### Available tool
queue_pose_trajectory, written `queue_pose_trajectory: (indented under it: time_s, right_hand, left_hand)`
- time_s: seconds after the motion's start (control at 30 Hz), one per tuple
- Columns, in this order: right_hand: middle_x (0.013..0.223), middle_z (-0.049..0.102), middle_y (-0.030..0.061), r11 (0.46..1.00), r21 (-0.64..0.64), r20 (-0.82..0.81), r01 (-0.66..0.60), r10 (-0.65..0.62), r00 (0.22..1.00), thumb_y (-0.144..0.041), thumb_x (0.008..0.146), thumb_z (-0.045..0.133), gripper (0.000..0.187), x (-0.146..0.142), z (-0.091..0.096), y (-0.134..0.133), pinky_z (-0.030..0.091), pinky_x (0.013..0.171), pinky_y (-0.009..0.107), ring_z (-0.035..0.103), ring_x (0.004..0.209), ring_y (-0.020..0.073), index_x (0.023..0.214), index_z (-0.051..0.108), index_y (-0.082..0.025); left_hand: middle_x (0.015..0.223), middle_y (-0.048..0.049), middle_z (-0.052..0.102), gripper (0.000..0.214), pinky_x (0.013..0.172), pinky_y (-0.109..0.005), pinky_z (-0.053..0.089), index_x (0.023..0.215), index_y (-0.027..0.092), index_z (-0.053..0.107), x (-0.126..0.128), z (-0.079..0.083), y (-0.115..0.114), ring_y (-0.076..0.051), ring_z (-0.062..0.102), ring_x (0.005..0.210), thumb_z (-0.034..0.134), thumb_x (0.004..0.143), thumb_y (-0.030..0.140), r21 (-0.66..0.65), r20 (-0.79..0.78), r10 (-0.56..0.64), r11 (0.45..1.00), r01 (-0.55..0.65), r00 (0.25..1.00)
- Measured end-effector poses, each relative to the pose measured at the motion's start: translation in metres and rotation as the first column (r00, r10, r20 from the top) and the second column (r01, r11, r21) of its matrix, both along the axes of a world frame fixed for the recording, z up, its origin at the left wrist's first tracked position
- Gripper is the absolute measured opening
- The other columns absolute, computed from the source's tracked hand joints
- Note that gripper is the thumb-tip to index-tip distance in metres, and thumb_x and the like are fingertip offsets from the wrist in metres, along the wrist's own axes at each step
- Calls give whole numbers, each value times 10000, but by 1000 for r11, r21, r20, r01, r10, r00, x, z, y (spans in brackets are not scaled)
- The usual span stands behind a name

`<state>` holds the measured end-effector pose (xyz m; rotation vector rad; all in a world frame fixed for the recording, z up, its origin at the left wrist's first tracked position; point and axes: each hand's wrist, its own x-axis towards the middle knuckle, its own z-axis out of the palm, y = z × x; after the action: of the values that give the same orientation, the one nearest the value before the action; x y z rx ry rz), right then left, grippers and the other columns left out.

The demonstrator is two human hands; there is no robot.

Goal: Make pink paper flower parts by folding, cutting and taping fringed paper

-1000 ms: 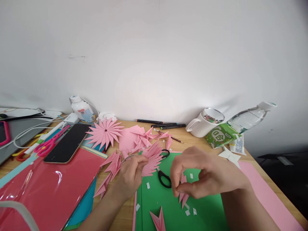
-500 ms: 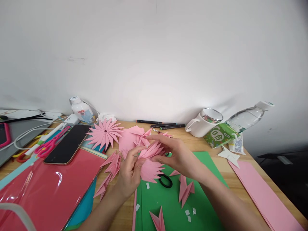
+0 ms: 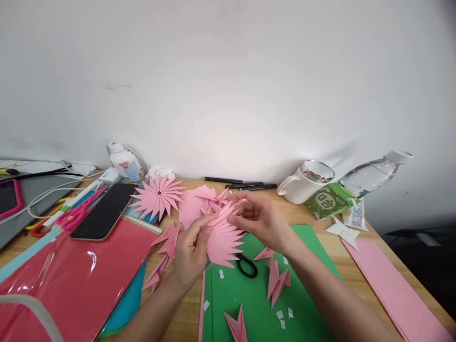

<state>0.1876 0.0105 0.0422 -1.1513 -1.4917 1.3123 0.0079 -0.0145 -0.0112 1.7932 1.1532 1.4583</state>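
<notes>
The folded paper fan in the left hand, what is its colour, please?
The folded paper fan is pink; it shows best in the head view.

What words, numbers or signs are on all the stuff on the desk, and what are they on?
None that I can read for sure:
Green packet: big pale sign, tilted and unclear.
White bottle: red lettering, too blurred.
White plug block: dark marks, too small.
White packet beside the green one: dark print, too small.

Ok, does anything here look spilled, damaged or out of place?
No spill shows. Small white scraps lie loose across the green sheet, looking like litter, and a scuff marks the otherwise plain wall.
</notes>
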Motion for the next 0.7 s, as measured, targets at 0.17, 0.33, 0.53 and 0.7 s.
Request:
queue_pose_trajectory:
  time_s: [0.17, 0.33, 0.53, 0.7]
  right_hand:
    - [656, 565, -50, 1000, 11, -3, 0, 0, 1000, -317, 723, 727, 432, 0, 0, 1, 456, 555, 242, 540, 585, 104, 1108, 575, -194]
    - [645, 546, -58, 999, 33, -14, -4, 5, 1000, -272, 744, 693, 392, -2, 0, 0, 419, 545, 233, 499, 575, 95, 1104, 562, -192]
    - [622, 514, -69, 1000, 21, -16, -8, 9, 1000, -289, 746, 680, 330, -3, -1, 0, 413, 542, 240, 485, 555, 94, 1040, 568, -187]
    - [628, 512, -78, 999, -26, -22, -21, 20, 1000, -240, 734, 672, 284, -4, 2, -1, 382, 520, 219, 475, 544, 82, 969, 519, -196]
  left_hand:
    - [1003, -62, 749, 239, 781, -250, 562, 1050, 175, 675, 1, -1, 0, -168, 701, 909, 475, 924, 210, 27, -38, 30, 999, -29, 999]
    - [988, -65, 750, 248, 771, -239, 556, 1042, 166, 678, 2, 0, 0, -162, 702, 893, 463, 929, 217, 9, -44, 38, 999, -38, 998]
    - [965, -58, 752, 245, 768, -234, 553, 1029, 169, 682, 0, 2, 0, -161, 704, 887, 466, 926, 221, -5, -18, 0, 1000, 0, 1000]
    - [958, -56, 753, 229, 735, -218, 547, 1008, 169, 684, -1, 3, -1, -156, 707, 856, 478, 915, 201, 3, -10, -30, 1000, 30, 999]
